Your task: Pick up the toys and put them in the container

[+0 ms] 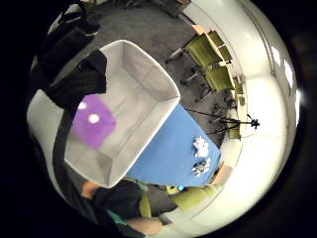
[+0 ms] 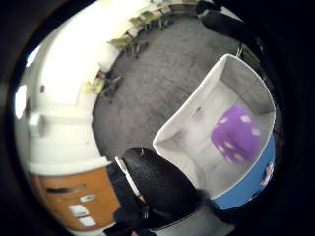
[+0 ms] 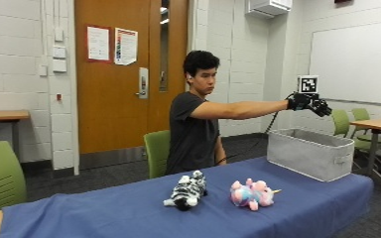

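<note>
— How many toys, and where?

— Three. A purple die (image 2: 236, 139) lies inside the grey bin (image 3: 309, 158). A zebra (image 3: 187, 190) and a pink plush (image 3: 250, 194) lie side by side on the blue table (image 3: 111, 213), well apart from the bin.

— And your hand?

— My arm stretches straight out, gloved right hand (image 3: 309, 103) above the bin, fingers spread loosely, holding nothing.

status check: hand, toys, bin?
Right hand open, high over grey container. Purple dice toy in the container. Zebra toy and pink plush still on blue table. Nothing in the way.
</note>
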